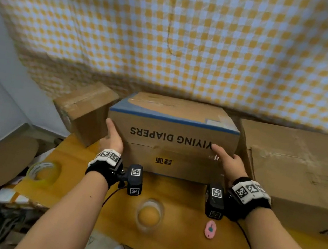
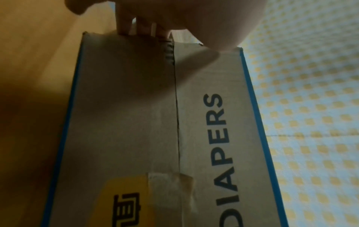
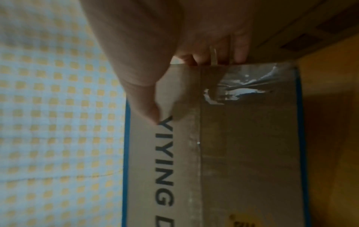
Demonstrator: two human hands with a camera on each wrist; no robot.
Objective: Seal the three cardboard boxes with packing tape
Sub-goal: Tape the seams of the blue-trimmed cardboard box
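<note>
Big plain box [image 1: 303, 169] sits just right of the right hand [image 1: 231, 164]. Between both hands, the diaper box [image 1: 171, 140] on the wooden table [image 1: 171, 245]: the left hand [image 1: 112, 139] clasps its left end, the right clasps its right end, thumbs on the near face, fingers wrapped round the sides. Small box [image 1: 87, 111] beyond the left hand. Tape roll [image 1: 43, 171] left of the left wrist.

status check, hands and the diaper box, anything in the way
Left hand and right hand grip the diaper box at its ends. Seam untaped. Tape roll idle at left; nothing blocking.
</note>
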